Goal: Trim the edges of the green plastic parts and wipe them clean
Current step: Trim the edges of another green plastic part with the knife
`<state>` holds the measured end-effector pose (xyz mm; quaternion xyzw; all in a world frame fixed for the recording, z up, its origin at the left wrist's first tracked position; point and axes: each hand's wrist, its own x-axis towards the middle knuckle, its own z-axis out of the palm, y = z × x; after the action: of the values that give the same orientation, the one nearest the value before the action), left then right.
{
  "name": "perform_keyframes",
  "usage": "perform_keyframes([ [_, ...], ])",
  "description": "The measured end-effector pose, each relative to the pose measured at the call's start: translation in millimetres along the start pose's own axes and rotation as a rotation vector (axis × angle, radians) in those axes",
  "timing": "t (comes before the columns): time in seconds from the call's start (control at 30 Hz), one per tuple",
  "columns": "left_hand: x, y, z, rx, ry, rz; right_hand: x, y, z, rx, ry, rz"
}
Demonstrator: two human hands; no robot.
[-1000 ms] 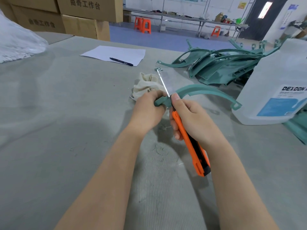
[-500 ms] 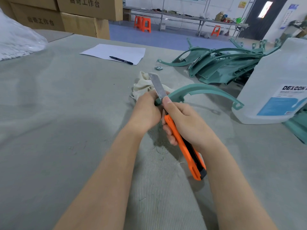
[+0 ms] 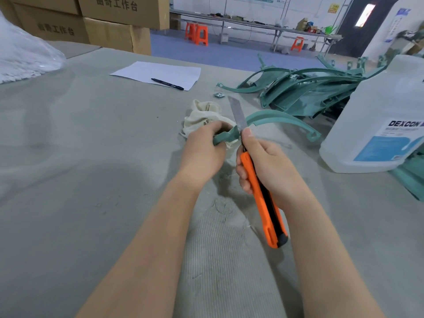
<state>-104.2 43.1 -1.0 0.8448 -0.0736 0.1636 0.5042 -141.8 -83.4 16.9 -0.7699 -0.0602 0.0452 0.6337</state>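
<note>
My left hand (image 3: 204, 148) grips the near end of a curved green plastic part (image 3: 275, 117), which arcs away to the right and ends in a small loop. My right hand (image 3: 266, 164) holds an orange utility knife (image 3: 263, 200), thumb up by the blade. The long steel blade (image 3: 237, 113) points up and away, resting against the part's edge just right of my left fingers. A crumpled cream cloth (image 3: 202, 115) lies behind my left hand. A pile of several green parts (image 3: 307, 90) sits at the back right.
A large translucent DEXCON jug (image 3: 378, 125) stands at the right, more green parts (image 3: 410, 175) behind it. A sheet of paper (image 3: 158, 73) with a black pen (image 3: 167, 84) lies at the back, cardboard boxes (image 3: 110, 26) and a plastic bag (image 3: 25, 53) at the left. Thin shavings litter the grey mat.
The knife blade turned from edge-on to flat toward me and slid along the part's edge. My left hand shifted slightly left on the part's end.
</note>
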Motion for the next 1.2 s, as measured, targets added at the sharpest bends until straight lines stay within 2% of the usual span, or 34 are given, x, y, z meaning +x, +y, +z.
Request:
perform_keyframes([
  [0.27,2,-1,3,-0.002,0.004,-0.059,1,2,10,-0.011,-0.077,-0.013],
  [0.63,1,-2,3,-0.016,0.016,-0.092,-1,2,14,-0.005,-0.102,-0.009],
  [0.8,-2,-1,4,-0.161,0.013,-0.169,-2,3,17,-0.050,-0.129,-0.038],
  [0.9,-1,-3,4,-0.105,0.009,-0.153,-1,3,15,-0.023,-0.136,-0.047],
  [1.03,-1,-3,4,0.051,-0.017,-0.071,1,0,9,0.074,-0.012,-0.075],
  [1.2,-1,-2,3,0.085,-0.006,-0.033,3,0,2,0.147,0.137,-0.007],
])
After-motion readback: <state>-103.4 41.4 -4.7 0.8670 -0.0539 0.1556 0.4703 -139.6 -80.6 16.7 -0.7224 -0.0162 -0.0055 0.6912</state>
